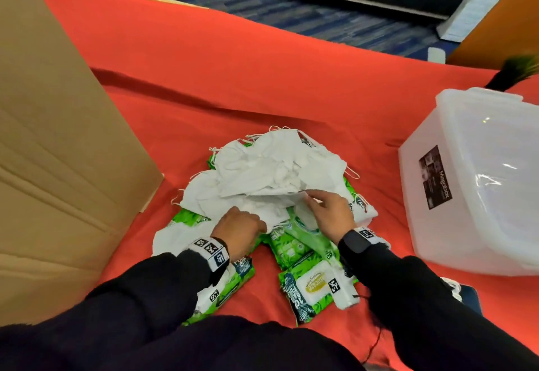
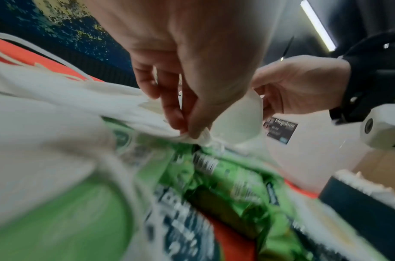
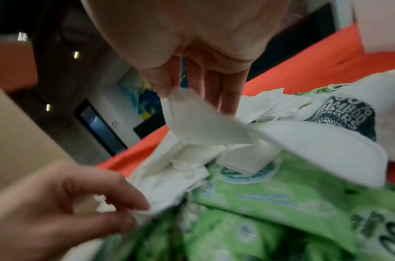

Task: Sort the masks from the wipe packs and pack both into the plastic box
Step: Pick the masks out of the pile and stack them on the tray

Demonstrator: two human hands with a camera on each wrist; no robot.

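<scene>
A heap of white masks (image 1: 271, 172) lies on several green wipe packs (image 1: 294, 242) in the middle of the red cloth. My left hand (image 1: 242, 229) pinches the edge of a white mask (image 2: 192, 136) at the near side of the heap, thumb against fingers. My right hand (image 1: 326, 210) pinches another white mask (image 3: 199, 121) between thumb and fingers and lifts its edge off a green pack (image 3: 259, 178). The translucent plastic box (image 1: 455, 224) stands at the right, apart from both hands.
A large cardboard box (image 1: 52, 143) stands at the left. Two more wipe packs (image 1: 312, 286) lie close to my body between my dark sleeves. Red cloth (image 1: 233, 78) covers the table to its far edge, with blue carpet beyond.
</scene>
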